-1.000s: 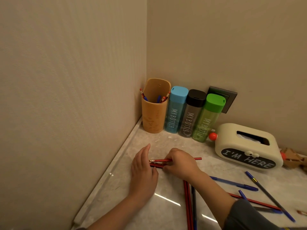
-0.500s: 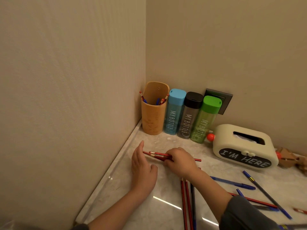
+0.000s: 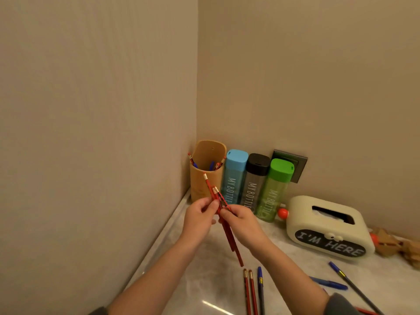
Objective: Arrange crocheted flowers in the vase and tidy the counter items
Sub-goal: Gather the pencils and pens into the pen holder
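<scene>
A small bunch of red pencils (image 3: pixel 227 233) is held up off the marble counter (image 3: pixel 204 280), eraser ends tilted toward the corner. My left hand (image 3: pixel 198 214) pinches the bunch from the left and my right hand (image 3: pixel 243 220) grips it from the right. Behind them in the corner stands a wooden pen holder (image 3: pixel 205 176) with several pencils and pens inside. Two red pencils (image 3: pixel 250 292) and a dark blue pen (image 3: pixel 261 289) lie on the counter below my hands. No vase or crocheted flowers are in view.
Blue (image 3: pixel 234 178), black (image 3: pixel 253 180) and green bottles (image 3: pixel 273 189) stand along the back wall beside the holder. A cream tissue box (image 3: pixel 327 228) reading "I'M HERE" sits to the right, with wooden toys (image 3: pixel 395 244) beyond. More pens (image 3: pixel 354 285) lie at lower right. A wall closes the left.
Both hands have lifted the red pencils off the counter and turned them from lying flat to pointing up toward the holder. The view has tilted upward.
</scene>
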### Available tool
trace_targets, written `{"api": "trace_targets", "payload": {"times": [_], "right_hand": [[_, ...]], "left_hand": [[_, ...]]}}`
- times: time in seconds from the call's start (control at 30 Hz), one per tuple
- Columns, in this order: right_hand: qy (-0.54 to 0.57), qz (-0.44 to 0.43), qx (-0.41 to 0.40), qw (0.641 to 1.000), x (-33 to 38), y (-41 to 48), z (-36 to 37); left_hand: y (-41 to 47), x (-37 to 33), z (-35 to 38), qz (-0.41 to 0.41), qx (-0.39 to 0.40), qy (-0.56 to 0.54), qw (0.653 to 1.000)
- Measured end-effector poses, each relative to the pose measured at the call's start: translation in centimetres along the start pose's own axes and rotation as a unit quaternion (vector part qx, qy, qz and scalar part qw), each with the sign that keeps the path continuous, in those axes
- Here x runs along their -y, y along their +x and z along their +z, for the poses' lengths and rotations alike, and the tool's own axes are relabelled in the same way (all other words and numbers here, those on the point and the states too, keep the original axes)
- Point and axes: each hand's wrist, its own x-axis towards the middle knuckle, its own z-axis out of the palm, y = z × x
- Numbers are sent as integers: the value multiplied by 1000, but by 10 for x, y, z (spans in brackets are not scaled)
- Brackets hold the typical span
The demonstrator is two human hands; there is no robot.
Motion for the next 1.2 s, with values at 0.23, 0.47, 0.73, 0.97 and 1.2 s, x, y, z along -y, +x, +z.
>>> {"api": "trace_targets", "payload": {"times": [0.23, 0.47, 0.73, 0.97, 1.2], "right_hand": [[32, 51, 70, 996, 11, -5, 3], [-115, -63, 52, 990, 34, 15, -14], [-169, -207, -36, 963, 122, 53, -52], [-346, -281, -157, 881, 141, 101, -58], [-448, -239, -165, 846, 98, 126, -46]], "left_hand": [[-7, -6, -6, 3, 53, 26, 998], [3, -33, -10, 98, 26, 66, 993], [43, -119, -19, 224, -21, 29, 974], [78, -145, -26, 305, -98, 173, 931], [108, -99, -20, 225, -60, 188, 954]]}}
